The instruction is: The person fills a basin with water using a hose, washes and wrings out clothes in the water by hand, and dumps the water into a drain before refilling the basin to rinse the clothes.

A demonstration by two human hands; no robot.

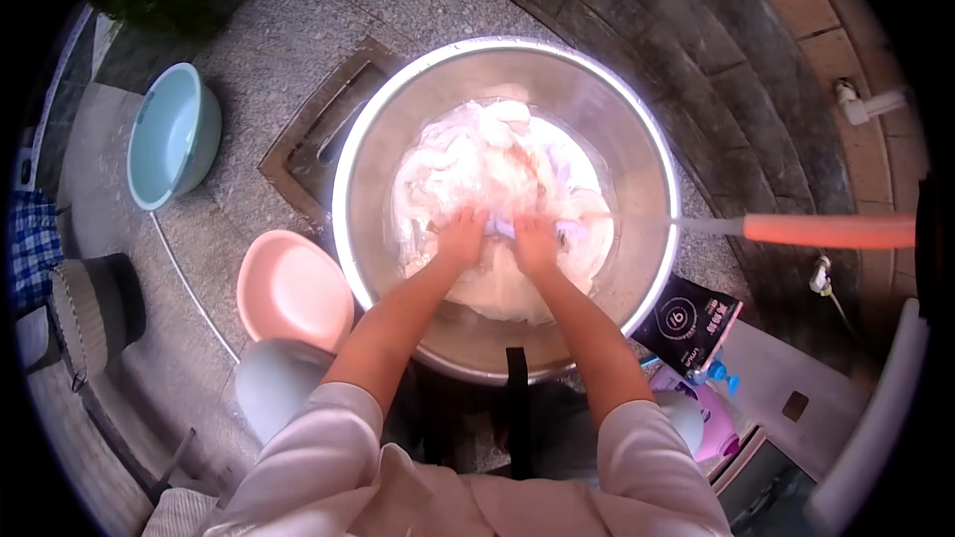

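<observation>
Head view: a person's left hand (462,239) and right hand (535,245) press into wet, pale laundry (438,179) in the middle of a wide metal basin (635,174). Whether either grasps the cloth, I cannot tell. A pink basin (295,288) stands near left, a light-blue basin (176,139) far left, a black packet (686,320) near right.

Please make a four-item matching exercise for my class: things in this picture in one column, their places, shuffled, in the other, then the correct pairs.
Things:
1. Wet cloth
2. Pink basin
3. Light-blue basin
4. Black packet

Places:
A. By the metal tub's lower-right side
B. At the picture's upper left, apart from the tub
C. Inside the tub, at the left hand and right hand
D. By the tub's lower-left side

Pairs: 1-C, 2-D, 3-B, 4-A
</observation>
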